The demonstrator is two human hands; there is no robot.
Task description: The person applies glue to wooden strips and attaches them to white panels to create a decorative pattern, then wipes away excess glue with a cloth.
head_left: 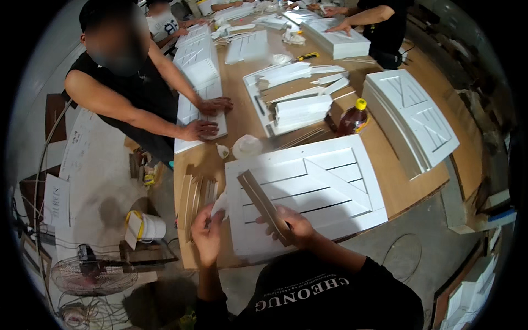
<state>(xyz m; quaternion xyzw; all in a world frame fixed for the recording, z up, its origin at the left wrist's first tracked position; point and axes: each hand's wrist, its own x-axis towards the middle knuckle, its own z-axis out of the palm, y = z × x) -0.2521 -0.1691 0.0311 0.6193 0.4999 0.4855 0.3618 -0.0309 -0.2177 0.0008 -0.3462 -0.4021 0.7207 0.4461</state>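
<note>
My right hand [294, 224] grips the lower end of a flat brown wooden strip [263, 203], held slantwise above a white panel. That white panel [286, 187], with dark grooves and a raised diagonal bar, lies at the table's near edge. In my left hand [208, 232] is a small white object [220, 205], its kind unclear, by the panel's left edge. Just beyond that hand stands a bundle of brown strips [193, 201], partly hidden by it.
A bottle with a yellow cap [353, 118] stands beyond the panel, near a white bowl-like thing [247, 147]. Stacked white panels [410, 118] are at the right. A co-worker's hands [206, 118] press on a panel at left; another person's hand [342, 27] rests on a far stack.
</note>
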